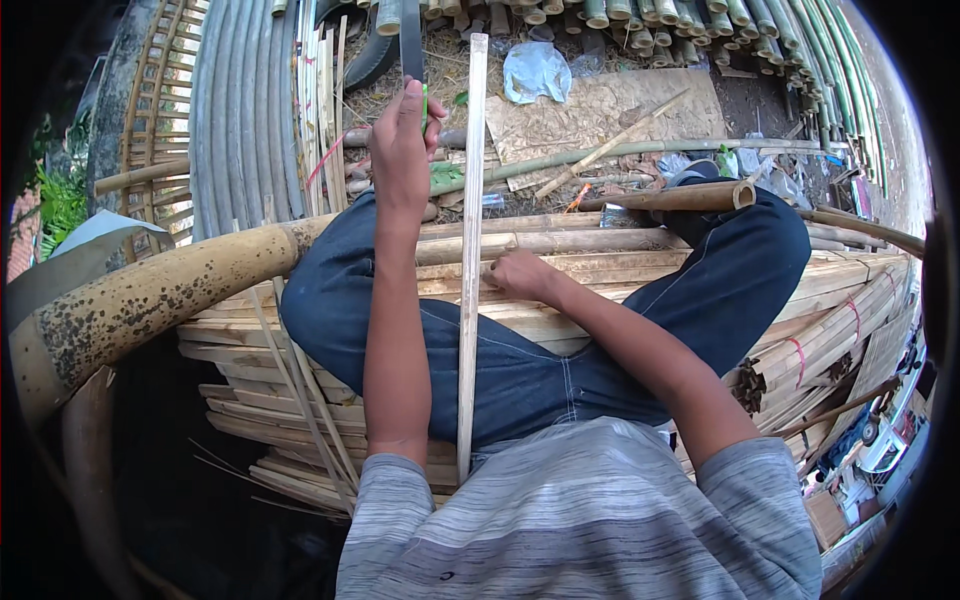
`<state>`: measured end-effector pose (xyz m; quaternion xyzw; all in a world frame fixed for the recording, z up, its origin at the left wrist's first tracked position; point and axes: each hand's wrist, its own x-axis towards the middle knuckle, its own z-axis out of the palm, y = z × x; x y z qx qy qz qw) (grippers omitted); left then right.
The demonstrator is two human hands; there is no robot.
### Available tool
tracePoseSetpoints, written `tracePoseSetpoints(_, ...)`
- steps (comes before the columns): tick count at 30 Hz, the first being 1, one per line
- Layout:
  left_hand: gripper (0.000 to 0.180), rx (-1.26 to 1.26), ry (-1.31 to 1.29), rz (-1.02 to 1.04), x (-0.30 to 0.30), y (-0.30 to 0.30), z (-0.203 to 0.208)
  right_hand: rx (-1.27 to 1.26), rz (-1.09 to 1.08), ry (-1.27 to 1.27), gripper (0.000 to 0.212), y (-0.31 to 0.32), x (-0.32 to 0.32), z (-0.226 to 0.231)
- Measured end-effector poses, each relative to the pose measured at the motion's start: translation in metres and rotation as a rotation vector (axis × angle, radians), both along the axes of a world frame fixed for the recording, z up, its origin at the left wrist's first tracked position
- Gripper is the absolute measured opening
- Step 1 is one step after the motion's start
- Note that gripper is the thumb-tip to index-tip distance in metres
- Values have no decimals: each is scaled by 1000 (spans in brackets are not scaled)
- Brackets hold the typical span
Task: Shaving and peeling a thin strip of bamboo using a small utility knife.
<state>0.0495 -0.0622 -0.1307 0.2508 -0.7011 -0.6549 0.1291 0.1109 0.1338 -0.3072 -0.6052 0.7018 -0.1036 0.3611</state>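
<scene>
My left hand (405,140) is closed round the green handle of a knife (411,45), at the upper left of my lap. The knife's broad dark blade points away from me and runs off the top edge. A long pale bamboo strip (474,200) stretches from near my waist, past my left thigh, to the far ground, just right of my left forearm. My right hand (522,275) is curled close beside the strip's right edge, above the split bamboo between my legs. What its fingers hold, if anything, is hidden.
I sit on a stack of split bamboo (270,400). A thick speckled bamboo pole (170,295) lies at my left. Ahead are a brown sheet (610,115), a pale plastic bag (537,72), piled bamboo poles (690,20) and corrugated sheeting (240,120). A cut bamboo piece (690,197) lies by my right knee.
</scene>
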Motion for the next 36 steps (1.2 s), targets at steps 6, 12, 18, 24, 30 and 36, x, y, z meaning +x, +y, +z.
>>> tracePoseSetpoints(6, 48, 28, -1, 0, -5, 4, -3, -382, -34, 116, 11, 9, 11, -23)
tracePoseSetpoints(12, 50, 23, -3, -3, -9, 4, -1, -74, -194, -121, 9, 7, -20, 5)
tracePoseSetpoints(18, 56, 38, -31, -49, -6, 2, 1, -24, -232, -136, 11, 11, -111, 99)
tracePoseSetpoints(24, 46, 130, 16, -119, -9, 7, -3, -1, -362, -343, 14, 27, -189, 165)
tracePoseSetpoints(30, 22, 169, 44, -214, -13, 21, 10, -205, -714, -586, 16, 5, -196, 187)
tracePoseSetpoints(36, 33, 298, 144, -272, -22, 27, 10, -222, -820, -757, 17, 9, -194, 196)
